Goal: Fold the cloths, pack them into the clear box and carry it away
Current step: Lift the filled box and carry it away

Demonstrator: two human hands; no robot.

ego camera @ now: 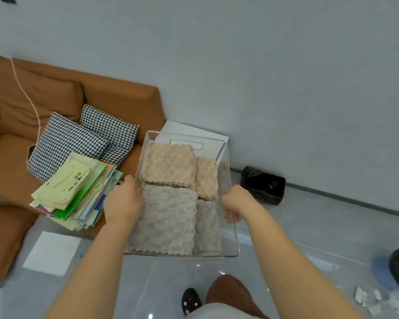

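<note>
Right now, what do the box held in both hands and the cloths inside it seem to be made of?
The clear box looks like rigid, glossy plastic, likely acrylic: fully see-through walls, bright edge glints, a cut-out handle slot. The cloths look like soft plush microfibre, matte: nubby pile and wavy scalloped edges; the exact fibre cannot be told.

Clear box [228, 180]: one. Cloths inside: four, namely two tan cloths [167, 163] and two grey cloths [168, 217]. Houndstooth cushions [67, 143]: two. Brown sofa [115, 100]: one. Paper stack [78, 192]: one. White sheet [52, 253] on floor: one. Black bin [263, 185]: one. Dark slipper [190, 300]: one.
</note>
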